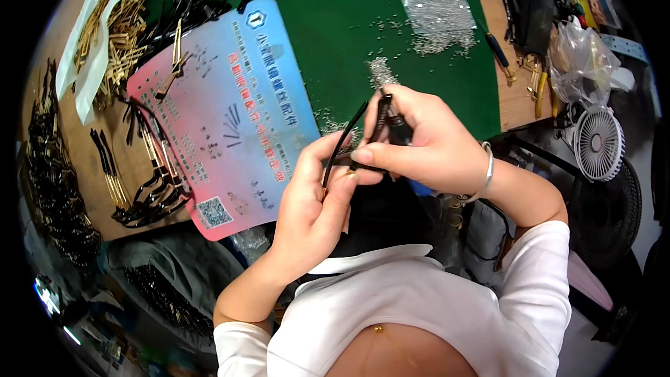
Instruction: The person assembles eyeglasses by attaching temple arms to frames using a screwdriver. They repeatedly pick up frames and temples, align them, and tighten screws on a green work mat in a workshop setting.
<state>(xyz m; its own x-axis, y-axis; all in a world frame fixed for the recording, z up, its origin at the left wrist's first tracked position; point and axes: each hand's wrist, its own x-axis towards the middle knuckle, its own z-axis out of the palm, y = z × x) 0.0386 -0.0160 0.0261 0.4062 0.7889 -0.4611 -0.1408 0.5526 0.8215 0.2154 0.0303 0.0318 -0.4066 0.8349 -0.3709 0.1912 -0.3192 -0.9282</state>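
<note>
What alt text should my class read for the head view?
A person's left hand and right hand meet, pinching slender black pieces, by a green work surface. A pink-and-blue mat lies to the left, tiny silver parts lie beyond the hands, and gold-coloured pieces are heaped at upper left.

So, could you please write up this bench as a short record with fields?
Left hand: holding a slim black-tipped eyeglass temple
Right hand: gripping a dark tool-like piece, partly hidden by the fingers
Hand position: close together, over the near edge of the bench
Surfaces: green mat; pink-and-blue printed mat
Small parts: tiny silver pieces, heaped and scattered on the green mat
Far left: pile of gold-coloured temples
Right side: white fan
</note>
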